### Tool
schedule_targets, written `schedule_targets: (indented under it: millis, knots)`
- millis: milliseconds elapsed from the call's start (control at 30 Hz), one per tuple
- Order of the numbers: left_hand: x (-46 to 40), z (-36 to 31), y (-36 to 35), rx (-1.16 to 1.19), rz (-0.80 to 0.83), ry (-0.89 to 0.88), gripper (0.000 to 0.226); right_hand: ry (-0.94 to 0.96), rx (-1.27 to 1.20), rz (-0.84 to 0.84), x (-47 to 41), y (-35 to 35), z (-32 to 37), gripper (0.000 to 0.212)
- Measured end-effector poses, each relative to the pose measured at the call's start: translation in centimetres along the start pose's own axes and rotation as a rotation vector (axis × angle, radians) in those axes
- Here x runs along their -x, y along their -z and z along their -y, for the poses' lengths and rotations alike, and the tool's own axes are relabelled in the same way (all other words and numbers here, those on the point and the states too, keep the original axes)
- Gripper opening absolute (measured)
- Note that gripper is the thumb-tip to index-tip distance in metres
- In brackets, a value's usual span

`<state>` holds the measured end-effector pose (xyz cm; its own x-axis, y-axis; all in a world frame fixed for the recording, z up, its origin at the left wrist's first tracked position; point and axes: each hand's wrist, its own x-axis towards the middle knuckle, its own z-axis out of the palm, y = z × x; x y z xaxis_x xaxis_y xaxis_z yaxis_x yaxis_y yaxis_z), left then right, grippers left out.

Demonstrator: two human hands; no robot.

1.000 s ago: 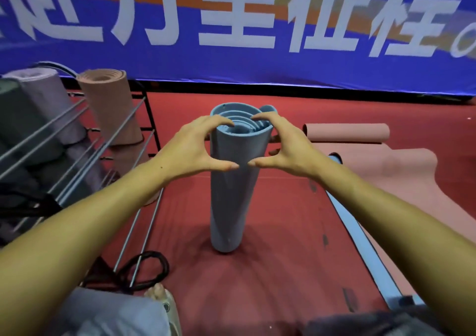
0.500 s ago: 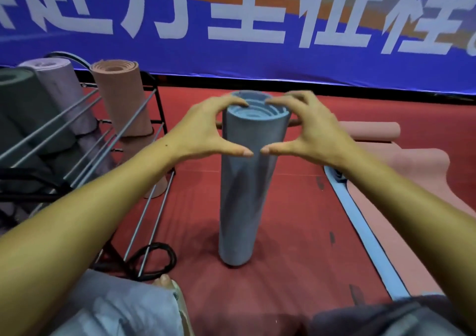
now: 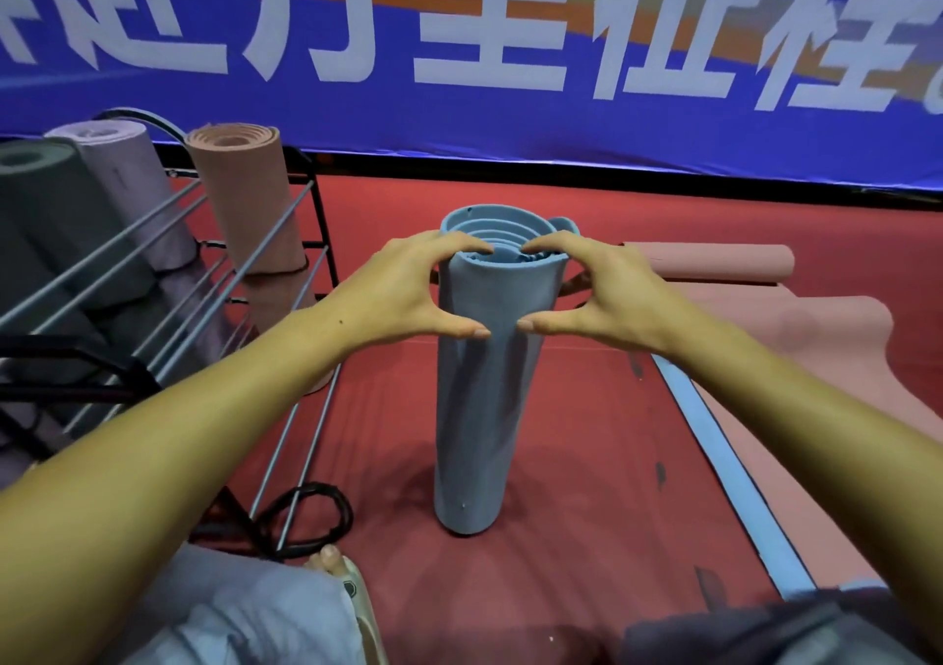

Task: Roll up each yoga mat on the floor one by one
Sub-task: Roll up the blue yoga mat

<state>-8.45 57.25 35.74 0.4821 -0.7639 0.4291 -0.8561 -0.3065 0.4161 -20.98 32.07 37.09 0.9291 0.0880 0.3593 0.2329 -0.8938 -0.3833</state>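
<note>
While upright on the floor: blue mat point(image 3: 485, 389) stands on end, probably to level its coils.
Left hand point(image 3: 408, 292): curled round the top.
Right hand point(image 3: 607, 292): likewise.

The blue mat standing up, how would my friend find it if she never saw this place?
Look below the big blue banner, on the red floor just right of the metal rack. There the blue mat stands on end, gripped near its top by the left hand and right hand. Only this roll is blue; the rack's rolls are grey, lilac and pink.
</note>
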Motion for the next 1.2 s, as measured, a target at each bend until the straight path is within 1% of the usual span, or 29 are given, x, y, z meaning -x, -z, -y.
schedule_targets:
  millis: [67,100,167,200,267,333,400,500,567,667,767,833,933,1033,1100,1200]
  knots:
    - [-0.2,-0.7,0.5,-0.017,-0.027,-0.027,0.089,-0.004,-0.036,-0.028,0.0,0.6,0.5,0.07]
    - [-0.3,-1.1,1.1,0.0,-0.054,-0.038,0.087,0.016,-0.039,-0.055,0.0,1.2,0.7,0.071]
    - [-0.7,-1.5,2.0,0.11,-0.136,-0.051,0.085,0.048,-0.021,-0.103,-0.3,2.5,0.3,0.079]
    - [-0.9,-1.5,2.2,0.158,-0.138,-0.04,0.086,0.033,0.005,-0.096,-0.5,2.9,0.0,0.084]
    - [-0.7,-1.3,1.7,0.163,-0.066,-0.014,0.092,-0.022,0.06,-0.016,-0.3,2.4,-0.5,0.09]
    - [-0.1,-1.1,0.7,0.154,0.018,0.022,0.099,-0.014,0.033,0.039,0.1,1.2,-1.2,0.088]
    - [0.1,-0.7,0.2,0.168,0.017,0.047,0.099,0.002,-0.025,0.046,0.2,0.8,-1.3,0.084]
    - [0.6,-0.4,0.1,0.138,0.005,0.029,0.091,0.025,-0.035,0.066,0.1,0.0,-1.4,0.087]
    - [0.9,0.1,0.0,0.105,0.016,0.028,0.091,0.01,-0.018,0.084,0.3,-0.5,-1.8,0.09]
    - [1.5,0.6,-0.6,0.066,0.07,0.032,0.1,-0.001,0.038,0.114,0.3,-1.3,-2.4,0.092]
    - [2.0,0.2,-1.2,0.059,0.108,0.046,0.109,0.006,0.018,0.144,0.4,-1.9,-1.8,0.098]
    - [1.7,0.0,-0.7,0.024,0.099,0.057,0.107,0.003,0.017,0.159,-0.1,-1.7,-1.6,0.099]
    - [0.8,0.2,-0.3,-0.099,0.066,0.045,0.099,0.04,0.058,0.158,-1.0,-0.9,-2.0,0.099]
    - [0.8,0.9,-2.0,-0.051,0.014,0.076,0.101,0.006,0.03,0.151,-0.7,-1.3,-1.9,0.098]
    - [0.6,1.7,-2.8,-0.055,-0.005,0.077,0.099,-0.024,0.032,0.147,-0.6,-1.7,-2.1,0.1]
    - [0.4,2.5,-2.7,0.01,0.008,0.058,0.093,-0.021,0.006,0.124,-0.5,-2.1,-1.7,0.091]
